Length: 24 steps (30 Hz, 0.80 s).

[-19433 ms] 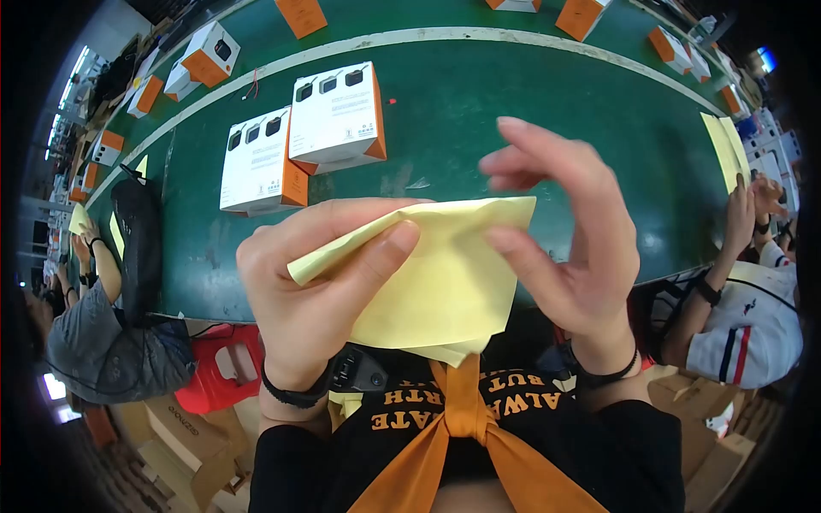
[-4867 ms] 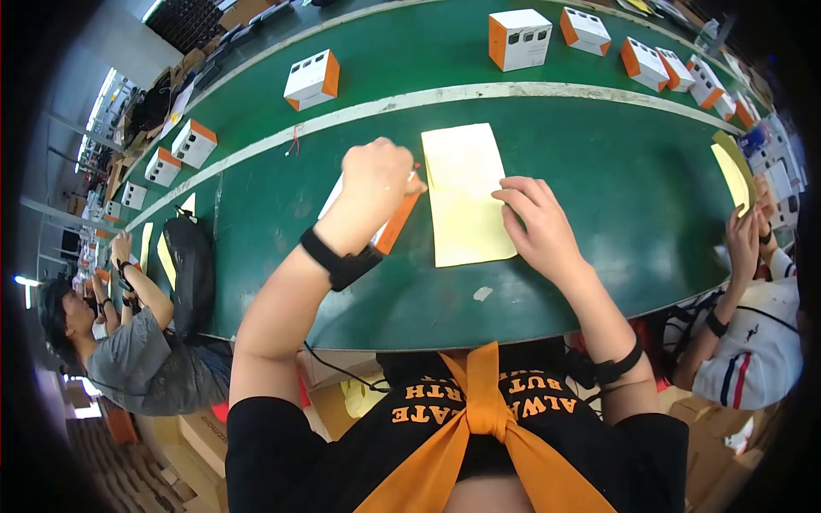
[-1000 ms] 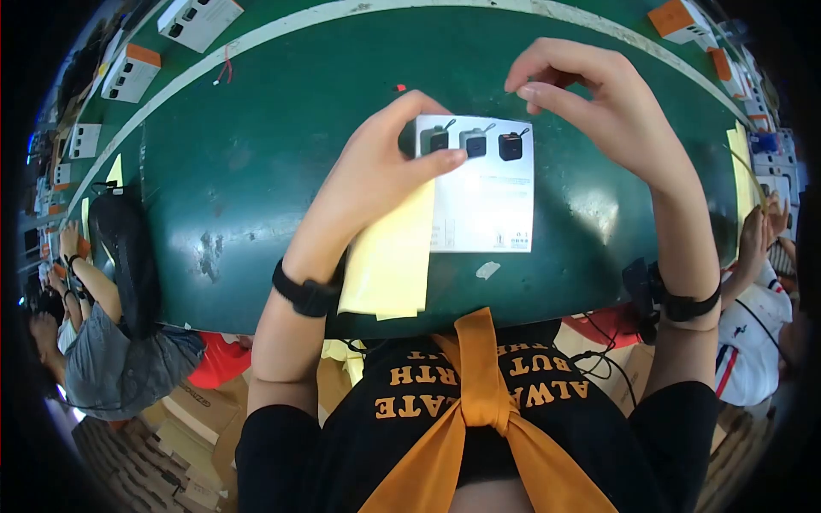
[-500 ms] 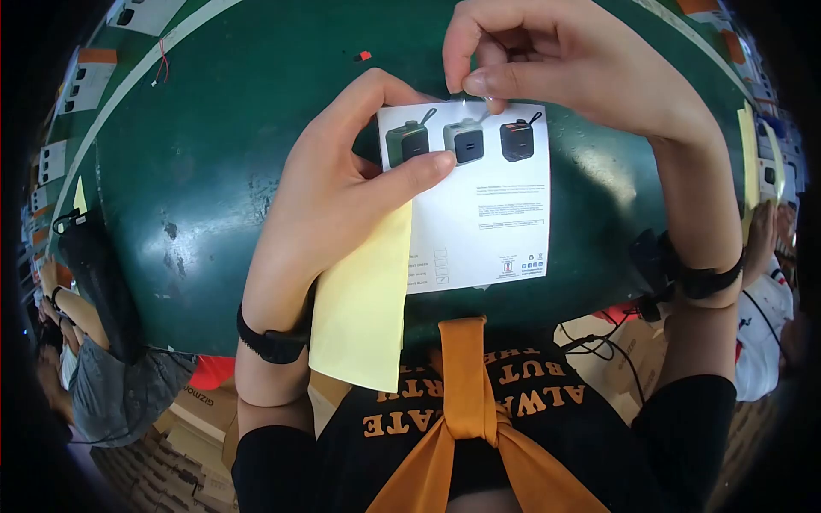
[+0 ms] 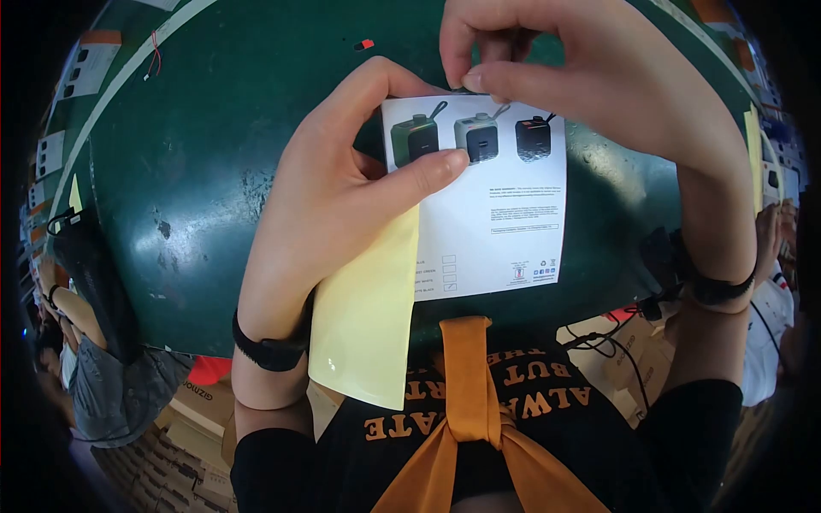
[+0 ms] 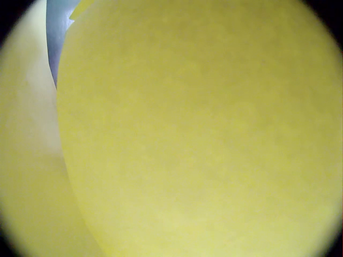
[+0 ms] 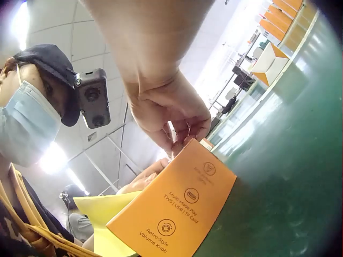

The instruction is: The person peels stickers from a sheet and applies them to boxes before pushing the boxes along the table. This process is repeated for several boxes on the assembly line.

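My left hand [image 5: 423, 124] grips a white box [image 5: 505, 214] printed with three small speakers, thumb across its face and fingers curled over the top. The same hand holds a yellow sheet [image 5: 368, 316] that hangs down by the wrist. My right hand [image 5: 466, 81] pinches the box's top edge between thumb and forefinger. In the right wrist view the box shows an orange side [image 7: 177, 209] with the fingertips [image 7: 179, 140] on its upper edge and the yellow sheet [image 7: 107, 206] behind. The left wrist view is filled by the yellow sheet [image 6: 203, 139].
A green conveyor table [image 5: 197, 171] lies under the hands. White-and-orange boxes [image 5: 90, 64] stand at its far left, and a small red bit [image 5: 365, 44] lies beyond. A black bag [image 5: 85, 274] and a seated person are at left. Another person's arm is at right.
The box and sheet have come up closer to my face. My right hand moved down onto the box's top edge and now pinches it.
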Available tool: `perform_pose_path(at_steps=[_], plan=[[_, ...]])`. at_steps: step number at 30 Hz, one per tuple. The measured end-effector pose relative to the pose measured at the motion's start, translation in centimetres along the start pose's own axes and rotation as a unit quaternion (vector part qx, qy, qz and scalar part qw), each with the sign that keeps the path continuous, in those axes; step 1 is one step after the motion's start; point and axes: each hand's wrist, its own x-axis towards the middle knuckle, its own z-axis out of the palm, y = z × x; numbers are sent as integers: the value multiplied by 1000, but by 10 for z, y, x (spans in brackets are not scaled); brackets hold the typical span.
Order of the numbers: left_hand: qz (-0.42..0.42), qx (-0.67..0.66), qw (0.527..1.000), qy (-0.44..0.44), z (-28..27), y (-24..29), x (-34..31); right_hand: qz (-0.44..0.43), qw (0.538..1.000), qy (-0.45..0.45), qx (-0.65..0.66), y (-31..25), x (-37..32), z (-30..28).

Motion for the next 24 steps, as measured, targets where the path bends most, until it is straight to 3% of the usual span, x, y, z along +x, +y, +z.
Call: perform_pose_path(at_steps=[5, 7, 8, 10, 13, 17, 20, 21, 22, 23, 24], plan=[[14, 23, 1000, 14, 4, 2, 1, 12, 998, -5, -64, 2, 0, -4], [15, 63, 997, 42, 6, 2, 5, 58, 993, -59, 87, -1, 3, -16], [15, 64, 997, 42, 7, 3, 5, 57, 993, -59, 87, -1, 1, -11], [28, 89, 994, 59, 9, 5, 7, 23, 997, 19, -74, 0, -5, 3], [67, 177, 980, 64, 7, 0, 12, 6, 995, 21, -97, 1, -6, 5], [80, 193, 975, 71, 7, 0, 13, -33, 985, 42, -164, 1, -7, 6], [76, 181, 978, 75, 8, 0, 13, 26, 977, 22, -209, -3, -9, 7], [75, 186, 977, 76, 8, -1, 13, -11, 927, -26, -373, -5, -9, 6], [75, 191, 976, 77, 8, -1, 13, -48, 847, -74, -524, -6, -9, 6], [76, 191, 976, 77, 9, 0, 13, -48, 847, -74, -525, 0, -8, 6], [72, 196, 975, 78, 9, 1, 13, -96, 887, 94, -443, 12, -6, 8]])
